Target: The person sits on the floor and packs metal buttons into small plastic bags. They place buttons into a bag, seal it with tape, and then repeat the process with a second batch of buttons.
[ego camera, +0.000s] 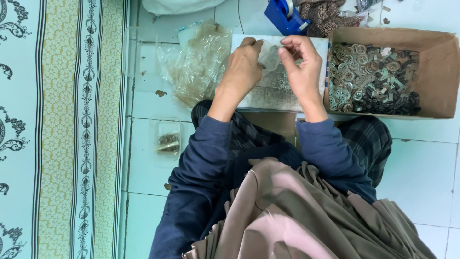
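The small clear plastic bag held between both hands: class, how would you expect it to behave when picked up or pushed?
The small clear bag, pinched by the left hand and right hand, is thin film, so probably floppy and very light. It likely crumples rather than slides when pushed, like the wrinkled heap of bags nearby. It looks glossy, so possibly slippery.

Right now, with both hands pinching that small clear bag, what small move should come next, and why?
Probably the right hand reaches into the cardboard box beside it for a metal piece: both it and the left hand pinch the small bag, which looks empty.
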